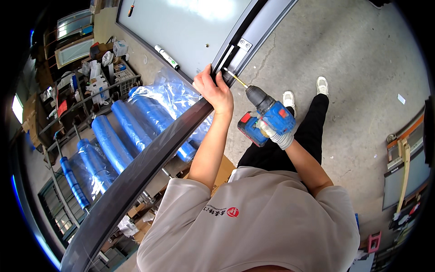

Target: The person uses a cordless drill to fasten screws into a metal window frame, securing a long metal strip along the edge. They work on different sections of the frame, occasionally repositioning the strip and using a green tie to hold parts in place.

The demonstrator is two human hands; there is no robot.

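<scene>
Bare left hand (213,90) is gripping dark door frame (149,154) edge, fingers curled. Gloved right hand (277,135) at 3 o'clock is clutching blue cordless drill (266,119), bit pointing w/ tip toward hinge bracket (242,47) at 11 o'clock.

Cordless drill (267,119): blue body, dark chuck, red accents, battery pack at the base. Held pistol-style in the gloved right hand (277,134), tilted so the long yellowish bit (235,78) points up-left. Bit tip sits at the metal hinge bracket (239,51) on the dark door frame (149,158). Bare left hand (214,89) grips the frame edge just beside the bit tip.
</scene>
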